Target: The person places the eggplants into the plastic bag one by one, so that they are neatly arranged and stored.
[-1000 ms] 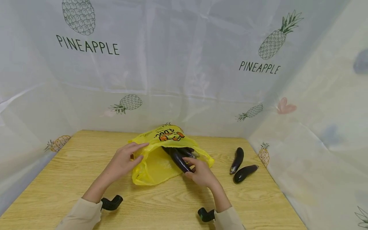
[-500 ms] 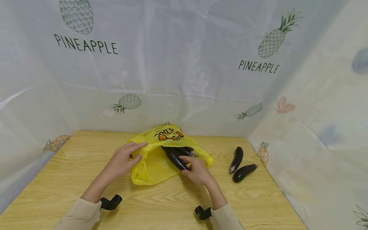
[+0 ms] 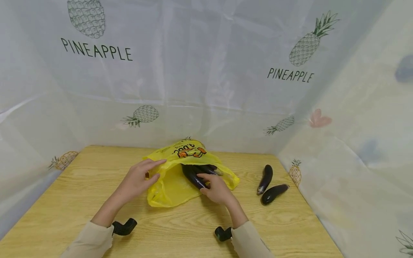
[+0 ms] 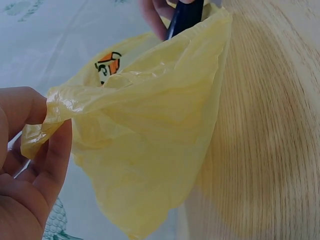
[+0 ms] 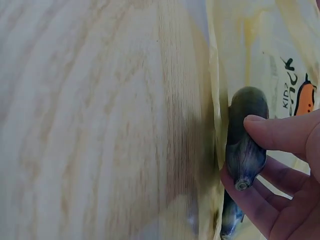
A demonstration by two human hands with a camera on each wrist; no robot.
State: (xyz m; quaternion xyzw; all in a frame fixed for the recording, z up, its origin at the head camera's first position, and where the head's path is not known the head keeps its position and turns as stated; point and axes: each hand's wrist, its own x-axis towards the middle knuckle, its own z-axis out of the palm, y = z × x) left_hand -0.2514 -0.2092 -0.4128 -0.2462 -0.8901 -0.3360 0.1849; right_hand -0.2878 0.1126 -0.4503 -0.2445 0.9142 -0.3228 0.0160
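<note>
A yellow plastic bag (image 3: 174, 195) with a printed logo lies with its mouth facing me. My left hand (image 3: 138, 179) pinches the left side of its rim; in the left wrist view the film (image 4: 60, 107) folds between thumb and fingers. Inside the mouth, my right hand (image 3: 217, 188) grips a dark purple eggplant (image 3: 192, 178) near its stem end. The right wrist view shows thumb and fingers around this eggplant (image 5: 246, 145), its cut stem toward the camera. Another eggplant (image 3: 209, 169) lies beside it in the bag, partly covered by the film.
Two more eggplants, one (image 3: 266, 179) upright in the view and one (image 3: 275, 194) slanted, lie on the wooden table (image 3: 290, 229) right of the bag. A pineapple-print curtain (image 3: 206, 89) encloses the table's back and sides. Black wrist mounts (image 3: 125, 227) sit at both cuffs.
My right hand has moved left and slightly away from me, pushing the gripped eggplant deeper into the bag. The left hand keeps its place on the rim.
</note>
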